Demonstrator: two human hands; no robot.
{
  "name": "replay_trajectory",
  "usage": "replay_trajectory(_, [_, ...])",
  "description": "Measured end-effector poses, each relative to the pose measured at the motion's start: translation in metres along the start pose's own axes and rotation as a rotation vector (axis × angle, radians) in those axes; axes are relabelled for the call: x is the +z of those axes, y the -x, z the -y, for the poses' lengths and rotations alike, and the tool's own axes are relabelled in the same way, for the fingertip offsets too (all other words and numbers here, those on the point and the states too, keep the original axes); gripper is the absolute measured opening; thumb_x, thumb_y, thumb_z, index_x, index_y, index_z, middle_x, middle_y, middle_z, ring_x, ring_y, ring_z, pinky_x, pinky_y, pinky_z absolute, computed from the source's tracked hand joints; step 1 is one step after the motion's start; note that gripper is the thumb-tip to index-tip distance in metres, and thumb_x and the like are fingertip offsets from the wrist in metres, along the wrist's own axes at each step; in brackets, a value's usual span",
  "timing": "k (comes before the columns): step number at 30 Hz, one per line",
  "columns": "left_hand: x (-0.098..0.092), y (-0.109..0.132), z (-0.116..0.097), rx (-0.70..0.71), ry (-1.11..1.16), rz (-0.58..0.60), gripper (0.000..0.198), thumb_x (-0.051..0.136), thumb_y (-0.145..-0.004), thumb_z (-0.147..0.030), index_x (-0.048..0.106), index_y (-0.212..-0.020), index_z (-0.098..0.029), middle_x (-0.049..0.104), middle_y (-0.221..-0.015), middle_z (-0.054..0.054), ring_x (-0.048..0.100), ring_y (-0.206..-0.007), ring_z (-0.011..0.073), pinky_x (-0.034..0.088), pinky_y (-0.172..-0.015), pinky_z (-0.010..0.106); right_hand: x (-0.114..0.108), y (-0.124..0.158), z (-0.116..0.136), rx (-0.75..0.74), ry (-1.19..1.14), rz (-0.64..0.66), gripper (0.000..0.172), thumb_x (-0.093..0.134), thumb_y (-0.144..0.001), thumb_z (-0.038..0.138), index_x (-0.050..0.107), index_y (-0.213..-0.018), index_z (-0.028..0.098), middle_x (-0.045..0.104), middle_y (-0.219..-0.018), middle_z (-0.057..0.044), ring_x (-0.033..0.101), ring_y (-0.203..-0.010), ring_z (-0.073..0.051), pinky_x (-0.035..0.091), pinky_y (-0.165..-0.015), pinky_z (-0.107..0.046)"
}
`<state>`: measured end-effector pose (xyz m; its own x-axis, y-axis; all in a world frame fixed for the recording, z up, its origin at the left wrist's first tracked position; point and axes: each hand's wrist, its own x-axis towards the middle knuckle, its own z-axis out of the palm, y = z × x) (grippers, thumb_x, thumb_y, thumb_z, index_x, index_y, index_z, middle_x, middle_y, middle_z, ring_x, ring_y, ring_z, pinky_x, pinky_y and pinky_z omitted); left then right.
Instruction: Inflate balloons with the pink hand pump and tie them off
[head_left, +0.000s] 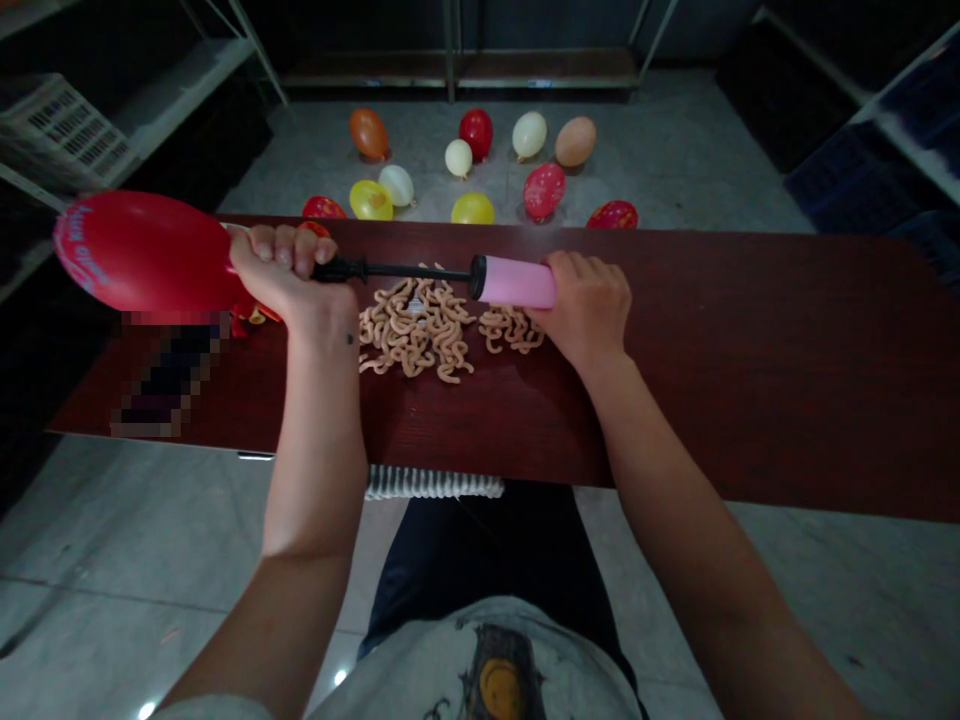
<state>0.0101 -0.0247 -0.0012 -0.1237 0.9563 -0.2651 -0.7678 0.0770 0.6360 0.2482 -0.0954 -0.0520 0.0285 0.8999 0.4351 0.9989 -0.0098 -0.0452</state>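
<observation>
Over the dark red table [750, 350] we hold a red balloon [142, 250] out to the left, level with the table's far edge. Our left hand [281, 265] is clenched around its neck and the black tip of the pump [514, 281]. Our right hand [589, 305] is wrapped around the pink barrel, and the thin rod shows drawn out between the two hands. Below the rod a heap of limp tan balloons [416, 325] lies on the table.

We judge the neck to be the weak spot: if the left fist loosens or the barrel is pushed at an angle, the neck could slip off the tip and the air would rush out. The balloon already looks well filled, so too much more air might burst it close to the fingers.

The fist hides how the neck sits on the tip. A blurred patch [169, 375] covers something on the table's left part, and the small red and yellow scraps under the left wrist are hard to identify. Blown-up balloons [544, 190] lie on the floor beyond, some partly cut off by the table edge.
</observation>
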Motion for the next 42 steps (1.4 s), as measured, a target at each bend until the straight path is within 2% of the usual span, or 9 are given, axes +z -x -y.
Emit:
replay_trajectory(5, [0.009,0.004,0.015,-0.052,-0.012,-0.016,0.049,0.038,-0.099,-0.058,0.042,-0.067,-0.02,0.029,-0.051,0.0,0.045,-0.053,0.0157,0.028,-0.049,0.026,-0.008,0.002,0.014,-0.031,-0.024,0.052,0.037,0.057,-0.087,0.036,0.056,-0.12,0.017,0.063,-0.105,-0.016,0.054,-0.1,-0.033,0.037,-0.081,-0.044])
replay_trajectory(7, [0.014,0.007,0.017,-0.001,0.002,-0.02,0.049,0.036,-0.101,-0.054,0.039,-0.066,-0.02,0.027,-0.05,-0.001,0.042,-0.05,0.0142,0.026,-0.049,0.026,-0.012,0.004,0.022,-0.054,-0.041,0.083,0.038,0.058,-0.087,0.037,0.056,-0.119,0.017,0.063,-0.105,-0.016,0.055,-0.1,-0.033,0.036,-0.08,-0.043])
replay_trajectory(11, [0.022,0.014,0.023,0.211,0.079,0.034,0.045,0.036,-0.104,-0.035,0.028,-0.063,-0.019,0.022,-0.051,-0.003,0.026,-0.041,0.0093,0.023,-0.046,0.026,-0.013,0.01,0.034,-0.09,-0.08,0.122,0.036,0.059,-0.087,0.039,0.057,-0.114,0.015,0.066,-0.101,-0.016,0.058,-0.094,-0.031,0.036,-0.078,-0.04])
replay_trajectory(15, [0.023,0.013,0.03,0.18,0.064,0.037,0.047,0.04,-0.103,-0.036,0.026,-0.062,-0.021,0.021,-0.05,-0.004,0.023,-0.039,0.0098,0.025,-0.043,0.026,-0.004,0.012,0.035,-0.097,-0.089,0.114,0.034,0.061,-0.085,0.038,0.058,-0.109,0.015,0.068,-0.099,-0.016,0.059,-0.09,-0.029,0.035,-0.075,-0.037])
replay_trajectory(20, [0.021,0.007,0.03,0.17,0.026,-0.038,0.047,0.038,-0.103,-0.036,0.023,-0.062,-0.021,0.02,-0.05,-0.005,0.021,-0.038,0.009,0.027,-0.042,0.024,0.001,0.008,0.031,-0.107,-0.077,0.064,0.031,0.06,-0.085,0.04,0.06,-0.105,0.017,0.07,-0.097,-0.013,0.06,-0.09,-0.028,0.034,-0.074,-0.036])
replay_trajectory(26, [0.021,0.001,0.027,0.205,0.063,-0.027,0.047,0.039,-0.102,-0.033,0.023,-0.06,-0.021,0.019,-0.052,-0.006,0.019,-0.038,0.0092,0.026,-0.043,0.025,-0.002,0.002,0.027,-0.113,-0.027,0.011,0.03,0.056,-0.088,0.04,0.062,-0.107,0.018,0.069,-0.099,-0.013,0.058,-0.093,-0.029,0.035,-0.076,-0.037])
replay_trajectory(32, [0.013,-0.012,0.024,0.244,0.076,-0.039,0.051,0.047,-0.099,-0.043,0.022,-0.06,-0.021,0.02,-0.053,-0.006,0.022,-0.04,0.0093,0.028,-0.045,0.025,-0.003,-0.002,0.02,-0.075,0.031,-0.046,0.026,0.051,-0.09,0.034,0.063,-0.108,0.019,0.068,-0.098,-0.012,0.057,-0.095,-0.03,0.036,-0.08,-0.04])
replay_trajectory(37, [0.011,-0.017,0.013,0.219,0.179,-0.099,0.047,0.04,-0.103,-0.037,0.022,-0.063,-0.021,0.018,-0.053,-0.006,0.019,-0.04,0.0093,0.026,-0.047,0.025,0.0,-0.003,0.002,-0.02,0.085,-0.107,0.028,0.053,-0.089,0.033,0.064,-0.11,0.018,0.067,-0.098,-0.013,0.055,-0.096,-0.03,0.034,-0.083,-0.044])
replay_trajectory(42, [0.007,-0.018,0.002,0.224,0.351,-0.065,0.043,0.03,-0.105,-0.023,0.022,-0.064,-0.02,0.015,-0.055,-0.006,0.015,-0.041,0.0089,0.02,-0.048,0.026,0.002,-0.003,-0.024,0.067,0.13,-0.195,0.029,0.055,-0.086,0.032,0.064,-0.11,0.017,0.066,-0.1,-0.016,0.053,-0.098,-0.032,0.034,-0.083,-0.046])
